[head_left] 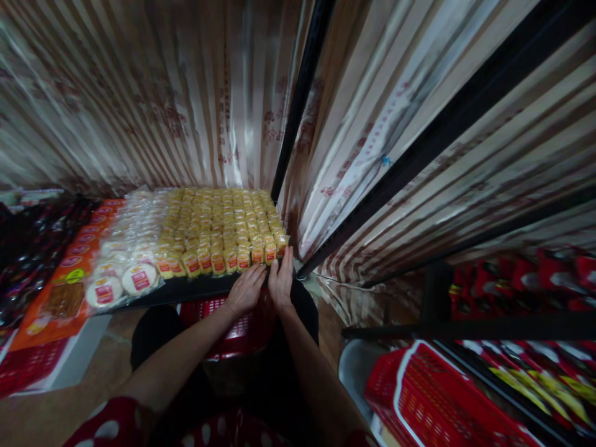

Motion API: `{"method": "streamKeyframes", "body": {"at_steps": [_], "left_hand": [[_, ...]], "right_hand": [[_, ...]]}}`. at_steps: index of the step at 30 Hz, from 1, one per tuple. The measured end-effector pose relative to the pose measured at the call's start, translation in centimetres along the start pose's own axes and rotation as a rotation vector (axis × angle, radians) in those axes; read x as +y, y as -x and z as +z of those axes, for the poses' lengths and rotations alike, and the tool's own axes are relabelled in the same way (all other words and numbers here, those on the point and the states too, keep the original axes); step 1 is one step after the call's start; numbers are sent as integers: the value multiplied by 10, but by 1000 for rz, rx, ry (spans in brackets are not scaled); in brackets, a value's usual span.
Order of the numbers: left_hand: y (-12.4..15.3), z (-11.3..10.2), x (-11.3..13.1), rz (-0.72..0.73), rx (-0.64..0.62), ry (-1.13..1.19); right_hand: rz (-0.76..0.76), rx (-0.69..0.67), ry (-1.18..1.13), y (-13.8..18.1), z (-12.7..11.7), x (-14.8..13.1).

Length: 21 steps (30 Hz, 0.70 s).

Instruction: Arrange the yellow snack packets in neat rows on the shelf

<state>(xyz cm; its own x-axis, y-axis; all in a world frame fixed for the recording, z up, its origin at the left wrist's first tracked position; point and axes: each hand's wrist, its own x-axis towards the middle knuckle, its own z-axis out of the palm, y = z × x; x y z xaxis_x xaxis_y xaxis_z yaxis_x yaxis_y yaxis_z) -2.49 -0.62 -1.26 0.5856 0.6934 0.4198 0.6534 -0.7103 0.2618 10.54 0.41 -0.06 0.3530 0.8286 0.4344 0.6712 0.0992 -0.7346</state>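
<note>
Rows of small yellow cakes in clear wrappers [223, 223] with red labels stand packed together on a black shelf [186, 287]. My right hand [282, 282] is at the front right corner of the rows, its fingers stretched out against the end packet [282, 244]. Just to its left, my left hand [246, 289] lies at the shelf's front edge, fingers extended and close below the front packets. Neither hand visibly holds anything. The fingertips' exact contact with the wrappers is hard to make out.
White round cakes in clear packs [139, 278] and orange packets [60, 292] lie left of the yellow ones. A red basket [242, 332] sits below my hands. Black posts [302, 105] and patterned curtains [186, 93] rise behind. Another red basket [437, 397] stands at right beside shelved goods.
</note>
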Motion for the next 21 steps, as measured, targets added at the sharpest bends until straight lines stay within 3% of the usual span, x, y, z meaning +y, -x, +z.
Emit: {"method": "streamKeyframes", "body": {"at_steps": [7, 15, 21], "left_hand": [[-12, 11, -8, -28, -36, -82], [-3, 21, -10, 0, -1, -194], [-3, 18, -13, 144, 62, -250]], "right_hand": [[-18, -71, 7, -14, 13, 7], [-20, -2, 65, -10, 16, 6], [-2, -16, 83, -10, 17, 5]]}}
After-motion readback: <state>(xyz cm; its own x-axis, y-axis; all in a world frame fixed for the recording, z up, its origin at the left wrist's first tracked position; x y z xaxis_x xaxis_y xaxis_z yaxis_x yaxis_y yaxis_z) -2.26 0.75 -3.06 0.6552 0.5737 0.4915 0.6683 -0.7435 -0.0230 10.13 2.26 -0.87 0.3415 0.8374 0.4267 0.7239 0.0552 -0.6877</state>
